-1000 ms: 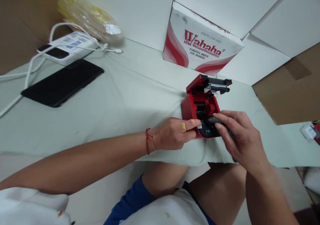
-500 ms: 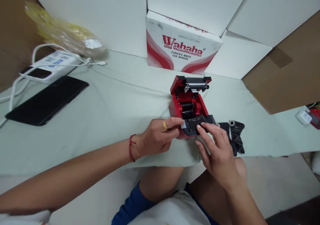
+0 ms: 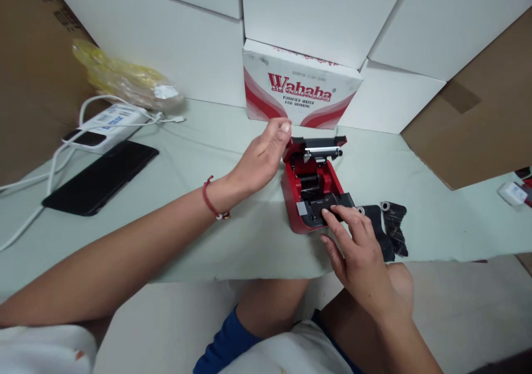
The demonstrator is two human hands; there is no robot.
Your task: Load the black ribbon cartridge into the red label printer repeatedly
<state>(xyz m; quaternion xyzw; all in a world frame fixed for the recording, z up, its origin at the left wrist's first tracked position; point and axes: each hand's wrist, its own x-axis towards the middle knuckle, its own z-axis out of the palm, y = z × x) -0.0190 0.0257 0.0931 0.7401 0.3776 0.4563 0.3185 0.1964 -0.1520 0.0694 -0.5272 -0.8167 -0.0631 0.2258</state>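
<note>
A small red and black label printer (image 3: 294,216) stands near the table's front edge, its lid (image 3: 318,144) raised. At the lid's left corner is my left hand (image 3: 261,155), fingers closed together against the edge; some fingertips are hidden. My right hand (image 3: 359,246) rests its fingertips on the dark strip (image 3: 320,205) lying across the printer's front, with fingers stretched and thumb apart. A small whitish label (image 3: 302,208) sits at that strip's left end. Right of the printer, black ribbon (image 3: 394,227) with a small core trails over the table.
A Wahaha water box (image 3: 303,91) stands behind the printer, before stacked white boxes (image 3: 324,14). To the left lie a black phone-like slab (image 3: 102,180), a white power strip (image 3: 110,127) with cables and a yellow plastic bag (image 3: 124,77). A brown carton (image 3: 477,119) borders the right.
My left hand has gone from the label at the printer's front up to the lid's left corner. My right hand stays on the dark strip. The view has shifted slightly.
</note>
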